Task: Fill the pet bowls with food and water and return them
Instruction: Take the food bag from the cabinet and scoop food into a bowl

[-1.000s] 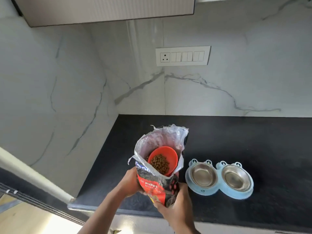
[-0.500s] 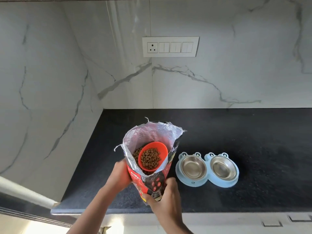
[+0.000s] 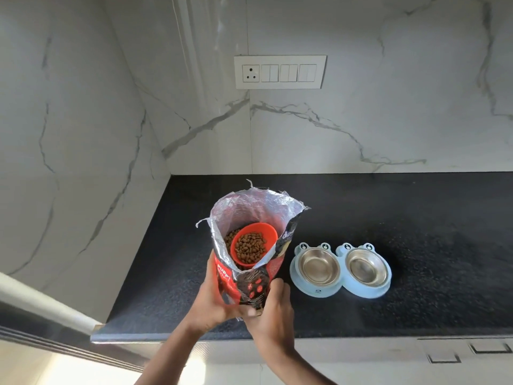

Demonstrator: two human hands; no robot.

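**Inspector:** Condition of the food bag (image 3: 251, 276)?

**Assistant:** Red and black printed outside, silver foil lining, top torn open with ragged edges. It stands upright, slightly tilted, over the near part of the black counter (image 3: 416, 245). An orange scoop (image 3: 254, 247) sits inside the mouth, loaded with brown kibble (image 3: 249, 247); more kibble shows in the bag to the scoop's left.

**Inspector:** And the bowls?

**Assistant:** A pale blue double feeder (image 3: 316, 290) with small frog-eye knobs along its far edge, just right of the bag and apart from it. The left steel bowl (image 3: 319, 266) and right steel bowl (image 3: 366, 268) show bare metal, no food or water.

**Inspector:** Hands?

**Assistant:** The left hand (image 3: 209, 304) wraps the bag's lower left side. The right hand (image 3: 273, 309) clasps the lower right corner, fingers curled onto the front. Both grasp the bag near its base, well below the scoop; neither touches the feeder.

**Inspector:** Surroundings?

**Assistant:** A white marble wall with a switch plate (image 3: 280, 72) above the counter.
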